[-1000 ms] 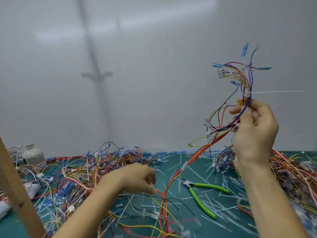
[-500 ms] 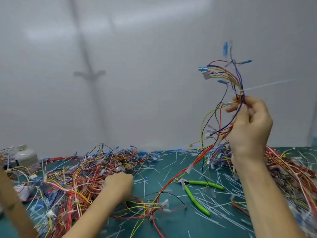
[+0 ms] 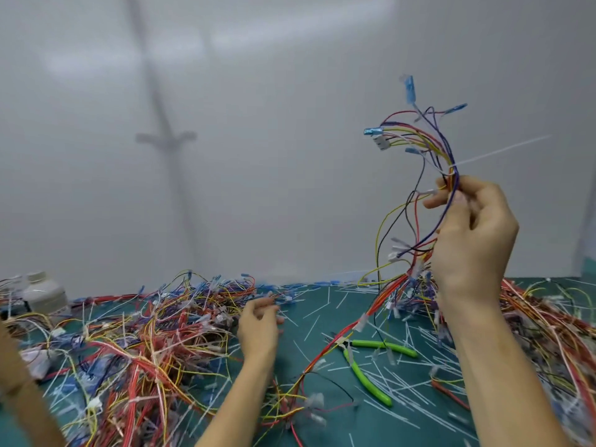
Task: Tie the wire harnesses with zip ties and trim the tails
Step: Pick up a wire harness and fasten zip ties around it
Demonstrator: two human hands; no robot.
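Now left hand (image 3: 258,324) (fingers loosened) has reached the wire pile (image 3: 154,333).

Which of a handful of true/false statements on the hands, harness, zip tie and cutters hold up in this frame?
1. The right hand holds a multicoloured wire harness raised above the table. True.
2. The green-handled cutters are in the left hand. False: they lie on the teal mat.
3. A white zip tie tail sticks out untrimmed from the raised harness. True.
4. The left hand grips the raised harness too. False: it is low, at the wire pile.
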